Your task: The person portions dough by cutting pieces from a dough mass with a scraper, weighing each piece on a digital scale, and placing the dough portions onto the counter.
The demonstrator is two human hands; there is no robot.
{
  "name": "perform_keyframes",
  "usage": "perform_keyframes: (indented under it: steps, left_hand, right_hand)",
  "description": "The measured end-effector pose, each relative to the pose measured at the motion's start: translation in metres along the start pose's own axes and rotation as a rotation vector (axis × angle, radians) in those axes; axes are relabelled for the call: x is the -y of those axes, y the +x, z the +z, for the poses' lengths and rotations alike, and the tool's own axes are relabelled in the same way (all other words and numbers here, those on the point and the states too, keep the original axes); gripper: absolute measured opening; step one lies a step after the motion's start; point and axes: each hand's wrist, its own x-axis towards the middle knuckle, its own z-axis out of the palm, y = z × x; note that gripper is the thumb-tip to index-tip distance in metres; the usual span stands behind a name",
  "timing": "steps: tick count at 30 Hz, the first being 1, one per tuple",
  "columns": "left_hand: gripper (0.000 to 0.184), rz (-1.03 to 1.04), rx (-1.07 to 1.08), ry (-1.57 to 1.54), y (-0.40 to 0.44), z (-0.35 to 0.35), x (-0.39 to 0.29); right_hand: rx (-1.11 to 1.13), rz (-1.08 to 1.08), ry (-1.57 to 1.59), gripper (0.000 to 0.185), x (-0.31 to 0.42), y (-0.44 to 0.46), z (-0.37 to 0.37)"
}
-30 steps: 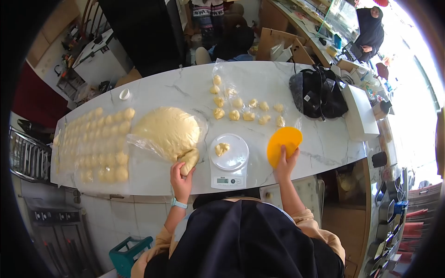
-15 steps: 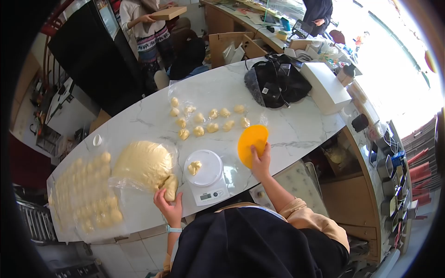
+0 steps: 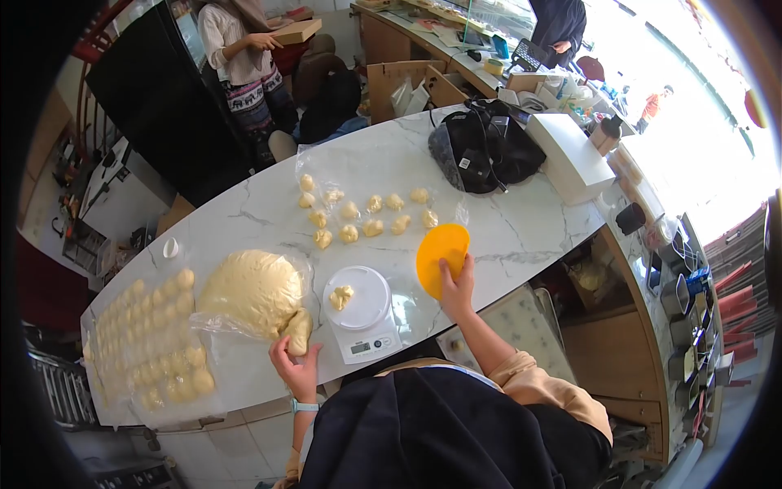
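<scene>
My right hand (image 3: 458,290) grips a round yellow dough scraper (image 3: 441,254) and holds it to the right of the scale. On the white digital kitchen scale (image 3: 381,319) sits a small lump of dough (image 3: 341,297). My left hand (image 3: 295,365) has its fingers and thumb around the near end of a strip of dough (image 3: 300,329). That strip lies against the large mass of dough (image 3: 252,285), which rests on clear plastic. Behind the scale, several small dough pieces (image 3: 349,233) are spread on a plastic sheet.
At the left, several rows of dough balls (image 3: 167,326) lie on the marble counter (image 3: 505,232) with plastic. A black bag (image 3: 493,143) and a white box (image 3: 570,155) stand at the far right. Across the counter, a person (image 3: 244,61) holds a flat cardboard box (image 3: 296,31).
Both my hands stay almost in place, still on the scraper and the dough strip. The person across the counter has shifted slightly left with the cardboard box.
</scene>
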Motion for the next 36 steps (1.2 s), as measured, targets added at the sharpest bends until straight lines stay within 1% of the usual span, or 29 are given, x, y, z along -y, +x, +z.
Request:
perform_keyframes:
  steps: [2, 5, 8, 11, 14, 17, 20, 23, 26, 29, 30, 32, 35, 36]
  left_hand:
    - [0.051, 0.134, -0.019, 0.125, 0.003, 0.001, -0.006]
    - [0.052, 0.117, -0.011, 0.101, 0.002, 0.002, -0.004]
    - [0.048, 0.04, -0.046, -0.004, 0.001, 0.006, 0.003]
    - [0.043, -0.008, -0.048, -0.027, -0.001, 0.006, -0.001]
    - [0.039, 0.0, -0.056, -0.008, 0.0, 0.006, -0.001]
    - [0.037, 0.072, -0.068, 0.051, -0.001, 0.005, 0.004]
    - [0.039, 0.08, -0.073, 0.056, -0.001, 0.005, 0.005]
    - [0.043, -0.046, -0.002, -0.062, -0.003, 0.002, 0.011]
    - [0.049, -0.032, 0.078, -0.112, 0.004, -0.003, 0.005]
    - [0.057, -0.055, 0.21, -0.16, 0.009, -0.012, 0.007]
    - [0.057, -0.072, 0.222, -0.244, 0.009, -0.014, 0.014]
    - [0.056, -0.103, 0.242, -0.417, 0.01, -0.013, 0.03]
    - [0.051, -0.137, 0.166, -0.527, 0.004, -0.009, 0.038]
    - [0.048, -0.144, 0.114, -0.515, 0.002, -0.008, 0.039]
  right_hand:
    - [-0.007, -0.012, 0.027, 0.037, -0.005, 0.001, 0.002]
    - [-0.004, -0.004, 0.037, 0.036, -0.005, 0.002, 0.002]
    - [0.002, 0.001, 0.076, 0.035, -0.009, 0.002, 0.003]
    - [0.001, 0.002, 0.076, 0.035, -0.004, 0.001, 0.002]
    - [-0.005, -0.024, 0.063, 0.036, -0.005, 0.002, 0.002]
    - [-0.006, -0.04, 0.062, 0.037, -0.008, 0.002, 0.003]
    - [0.001, -0.031, 0.062, 0.037, -0.007, 0.001, 0.002]
    - [-0.001, -0.01, 0.06, 0.035, -0.004, 0.0, 0.002]
    - [0.004, -0.008, 0.047, 0.033, -0.001, -0.001, 0.002]
    - [0.016, -0.009, 0.031, 0.033, 0.004, 0.0, 0.0]
    - [0.019, -0.008, 0.025, 0.033, 0.004, -0.001, -0.001]
    - [0.013, -0.016, 0.06, 0.036, 0.002, -0.001, 0.0]
    - [0.006, -0.011, 0.062, 0.037, -0.003, 0.0, 0.001]
    - [0.003, -0.006, 0.054, 0.037, -0.004, 0.001, 0.001]
